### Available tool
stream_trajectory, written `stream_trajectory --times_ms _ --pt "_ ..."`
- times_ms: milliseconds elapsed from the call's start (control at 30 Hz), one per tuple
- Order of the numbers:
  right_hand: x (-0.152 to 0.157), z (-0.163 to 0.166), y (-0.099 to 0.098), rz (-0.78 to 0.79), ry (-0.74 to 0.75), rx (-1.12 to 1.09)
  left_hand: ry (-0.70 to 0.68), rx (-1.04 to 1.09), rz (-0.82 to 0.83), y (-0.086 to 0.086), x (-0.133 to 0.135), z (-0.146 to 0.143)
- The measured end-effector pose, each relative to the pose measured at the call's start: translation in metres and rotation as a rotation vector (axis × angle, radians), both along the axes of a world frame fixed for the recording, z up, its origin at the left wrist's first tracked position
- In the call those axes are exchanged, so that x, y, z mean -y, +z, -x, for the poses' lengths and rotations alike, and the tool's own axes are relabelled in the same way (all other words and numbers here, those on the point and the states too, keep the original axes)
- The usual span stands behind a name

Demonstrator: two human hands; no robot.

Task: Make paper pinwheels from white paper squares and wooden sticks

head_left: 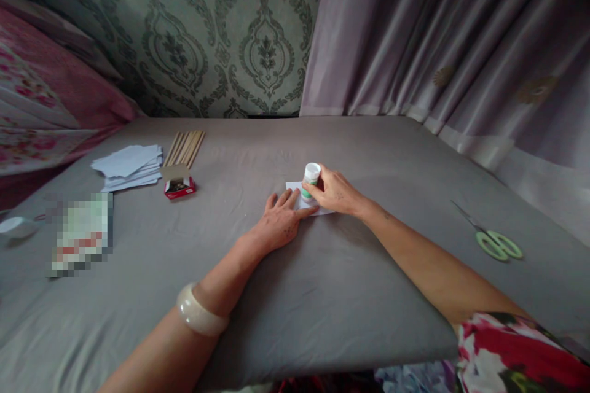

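Observation:
My right hand (335, 192) is wrapped round a small white and green glue stick (310, 177), its lower end down on a small white paper (295, 187) that lies on the grey cloth. My left hand (281, 221) rests flat with fingers spread, pressing the paper's near left part. A pale bangle sits on my left wrist.
A stack of white papers (129, 166), a bundle of wooden sticks (185, 146) and a small open red box (179, 184) lie at the left. Green-handled scissors (495, 241) lie at the right. A blurred packet (82, 241) is at the far left. Curtain and wallpaper stand behind the grey surface (322, 295).

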State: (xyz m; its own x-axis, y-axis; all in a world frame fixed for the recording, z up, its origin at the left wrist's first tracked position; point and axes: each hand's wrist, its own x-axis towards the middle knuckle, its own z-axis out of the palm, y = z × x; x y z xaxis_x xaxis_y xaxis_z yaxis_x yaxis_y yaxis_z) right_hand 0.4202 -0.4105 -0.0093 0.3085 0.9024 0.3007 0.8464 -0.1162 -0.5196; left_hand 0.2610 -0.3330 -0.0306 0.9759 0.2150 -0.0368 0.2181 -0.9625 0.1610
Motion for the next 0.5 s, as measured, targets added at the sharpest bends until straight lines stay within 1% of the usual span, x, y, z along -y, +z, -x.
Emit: stream_trajectory --times_ms 133,267,400,500 --pt "0.0031 -0.0052 0.003 0.034 0.014 0.053 -0.009 0.012 -0.005 -0.0018 -0.0011 0.0001" --pt "-0.0009 -0.0075 0.0021 0.025 0.006 0.067 -0.001 0.013 0.006 -0.0021 -0.0008 -0.0007" --pt "-0.003 -0.0056 -0.0012 -0.02 -0.012 0.029 -0.003 0.011 0.006 -0.0009 -0.0006 -0.0008" --pt "0.0009 -0.0054 -0.0006 -0.028 0.019 -0.033 -0.004 0.006 0.001 0.0003 -0.0007 -0.0004"
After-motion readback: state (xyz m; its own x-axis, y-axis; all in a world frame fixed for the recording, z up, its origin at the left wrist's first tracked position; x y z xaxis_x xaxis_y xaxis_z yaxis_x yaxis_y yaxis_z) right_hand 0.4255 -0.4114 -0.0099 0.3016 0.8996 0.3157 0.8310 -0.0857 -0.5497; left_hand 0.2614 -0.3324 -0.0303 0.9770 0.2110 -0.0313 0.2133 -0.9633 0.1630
